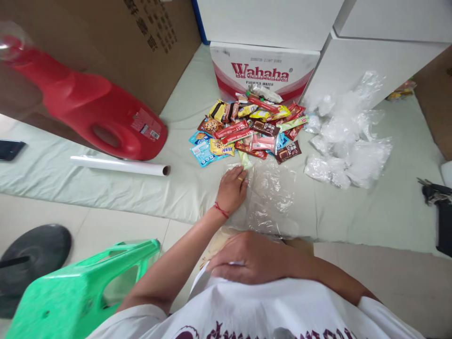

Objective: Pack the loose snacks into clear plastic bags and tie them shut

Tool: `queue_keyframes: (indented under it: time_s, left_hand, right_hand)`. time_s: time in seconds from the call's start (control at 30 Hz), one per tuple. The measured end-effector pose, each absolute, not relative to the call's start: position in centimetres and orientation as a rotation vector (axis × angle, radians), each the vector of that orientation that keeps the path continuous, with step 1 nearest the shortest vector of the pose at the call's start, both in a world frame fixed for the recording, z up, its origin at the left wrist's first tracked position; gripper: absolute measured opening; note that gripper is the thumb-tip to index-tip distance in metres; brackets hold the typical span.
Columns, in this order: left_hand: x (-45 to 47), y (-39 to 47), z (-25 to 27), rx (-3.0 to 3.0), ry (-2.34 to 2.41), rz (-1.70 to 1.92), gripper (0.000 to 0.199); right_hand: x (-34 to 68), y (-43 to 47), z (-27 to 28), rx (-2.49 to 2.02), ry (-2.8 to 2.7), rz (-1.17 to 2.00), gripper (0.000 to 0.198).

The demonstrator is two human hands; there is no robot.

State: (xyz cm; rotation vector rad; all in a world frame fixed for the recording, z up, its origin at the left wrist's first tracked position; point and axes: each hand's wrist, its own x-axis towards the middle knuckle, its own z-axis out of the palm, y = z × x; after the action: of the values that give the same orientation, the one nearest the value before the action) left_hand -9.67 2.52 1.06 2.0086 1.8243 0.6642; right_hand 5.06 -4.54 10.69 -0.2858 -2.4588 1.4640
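Observation:
My left hand (231,189), with a ring and a red string bracelet, lies on a clear plastic bag (270,197) spread flat on the table. Its fingers are stretched out, and the tips reach a pale green snack packet (245,159) at the near edge of a heap of wrapped snacks (231,134). Close to my body, my right hand (247,259) is closed, thumb and fingers pinching the front of my white shirt (247,301). The heap holds red, brown, yellow and blue packets.
Crumpled clear plastic bags (349,136) lie right of the snacks. A white Wahaba-style printed carton (264,68) stands behind. To the left are a red jug (92,108), a white roll (120,165) and a phone (10,149). A green stool (70,287) stands below; keys (436,192) lie right.

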Motion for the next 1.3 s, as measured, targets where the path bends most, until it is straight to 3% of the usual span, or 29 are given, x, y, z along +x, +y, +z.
queue_keyframes:
  time_s: [0.1, 0.2, 0.37, 0.57, 0.77, 0.97, 1.3]
  left_hand:
    - [-9.5, 1.6, 1.2, 2.107, 1.841, 0.525, 0.047]
    - [-9.6, 0.9, 1.7, 2.179, 1.826, 0.47, 0.049]
    - [-11.4, 0.0, 2.2, 2.219, 1.833, 0.447, 0.052]
    - [-12.8, -0.2, 1.9, 2.173, 1.929, 0.437, 0.056]
    - [-12.6, -0.1, 1.8, 2.211, 1.95, 0.358, 0.058]
    - [-12.5, -0.2, 2.0, 2.226, 2.0, 0.273, 0.059]
    - [-12.7, -0.1, 1.9, 2.214, 1.97, 0.321, 0.058]
  right_hand:
    - [7.9, -2.7, 10.7, -0.904, -2.277, 1.075, 0.037]
    - [10.5, -0.5, 7.2, -1.324, -2.418, 0.624, 0.049]
    - [16.3, 1.8, 2.7, -1.688, -2.508, 0.358, 0.055]
    - [18.3, 6.2, 6.9, -1.747, -2.35, 0.411, 0.048]
    - [8.5, 15.3, 11.8, -1.441, -2.57, 0.244, 0.031]
    - [-0.7, 20.9, 10.7, -1.234, -3.045, 0.027, 0.033]
    - [0.0, 20.3, 10.6, -1.244, -2.955, -0.044, 0.032]
